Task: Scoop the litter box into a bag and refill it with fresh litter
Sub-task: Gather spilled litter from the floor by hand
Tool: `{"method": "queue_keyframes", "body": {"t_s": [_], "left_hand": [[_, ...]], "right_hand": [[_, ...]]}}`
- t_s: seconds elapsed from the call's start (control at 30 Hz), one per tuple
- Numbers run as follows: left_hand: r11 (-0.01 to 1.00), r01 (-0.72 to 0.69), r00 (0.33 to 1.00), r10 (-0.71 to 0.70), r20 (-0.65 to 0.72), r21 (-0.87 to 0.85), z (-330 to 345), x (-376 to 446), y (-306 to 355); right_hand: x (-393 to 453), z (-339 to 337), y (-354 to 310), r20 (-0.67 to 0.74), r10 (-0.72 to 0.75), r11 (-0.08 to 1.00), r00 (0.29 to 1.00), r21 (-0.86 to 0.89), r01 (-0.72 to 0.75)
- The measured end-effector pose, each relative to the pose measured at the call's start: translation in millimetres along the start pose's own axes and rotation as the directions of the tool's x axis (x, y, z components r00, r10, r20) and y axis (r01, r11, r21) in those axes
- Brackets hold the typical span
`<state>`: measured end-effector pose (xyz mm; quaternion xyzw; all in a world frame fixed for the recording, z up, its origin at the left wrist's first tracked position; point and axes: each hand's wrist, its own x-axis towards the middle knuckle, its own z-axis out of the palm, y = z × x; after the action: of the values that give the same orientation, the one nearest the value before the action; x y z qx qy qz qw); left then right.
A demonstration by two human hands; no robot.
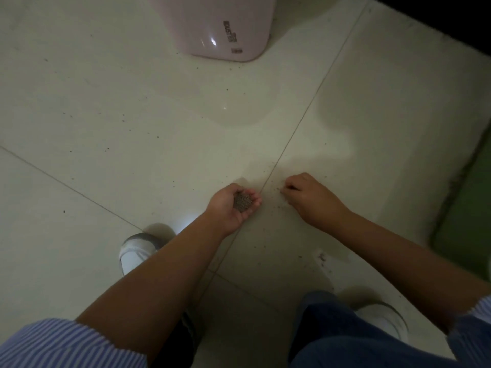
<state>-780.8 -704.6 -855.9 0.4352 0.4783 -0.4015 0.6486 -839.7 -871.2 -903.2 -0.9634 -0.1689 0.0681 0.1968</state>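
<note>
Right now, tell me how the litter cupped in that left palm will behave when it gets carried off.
The litter looks like loose small granules, so it will probably shift and spill if the left hand tilts or its fingers part. It likely weighs little. Grains already scattered on the floor suggest strays roll off easily.

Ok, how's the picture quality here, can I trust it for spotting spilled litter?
Head view: dim overall, black wide-angle corners; glare spots on the pink plastic bin and the glossy pale tiled floor; right hand slightly blurred, grey litter pile in the cupped left hand is readable.
</note>
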Motion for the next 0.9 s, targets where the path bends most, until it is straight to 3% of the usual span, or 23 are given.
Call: {"method": "queue_keyframes", "body": {"t_s": [0.13,0.3,0.37,0.43,0.5,0.57,0.7,0.8,0.9], "left_hand": [[1.000,-0.002,1.000,0.002,-0.005,0.010,1,1,-4],[1.000,0.007,1.000,-0.007,-0.011,0.017,0,2,-6],[1.000,0.008,1.000,-0.008,-0.014,0.003,-1,3,-3],[1.000,0.009,1.000,-0.009,-0.010,-0.025,-2,3,1],[0.999,0.011,1.000,-0.010,0.007,-0.042,-2,3,2],[0.999,0.018,0.999,-0.016,0.048,-0.039,1,1,1],[0.999,0.046,0.990,-0.047,0.131,0.005,7,-6,-8],[0.998,0.052,0.992,-0.047,0.117,-0.041,8,-7,-9],[0.999,0.017,0.998,-0.015,0.053,-0.046,2,-4,-5]], "right_hand": [[14,-8,8,0.077,-0.182,0.982,0.980,-0.029,0.185],[23,-15,1,0.147,-0.211,0.970,0.966,-0.093,0.226],[20,-11,0,0.125,-0.146,0.986,0.981,-0.066,0.155],[16,-10,0,0.026,0.022,0.998,0.999,0.052,-0.023],[15,-11,-7,-0.145,0.233,0.955,0.962,0.222,-0.198],[19,-16,-27,-0.258,0.297,0.915,0.919,0.352,-0.197],[12,-29,-48,-0.143,0.318,0.851,0.937,0.479,-0.216],[2,-27,-21,-0.180,0.351,0.914,0.919,0.279,-0.295],[1,-21,-4,-0.021,0.418,0.901,0.908,0.141,-0.411]]}}
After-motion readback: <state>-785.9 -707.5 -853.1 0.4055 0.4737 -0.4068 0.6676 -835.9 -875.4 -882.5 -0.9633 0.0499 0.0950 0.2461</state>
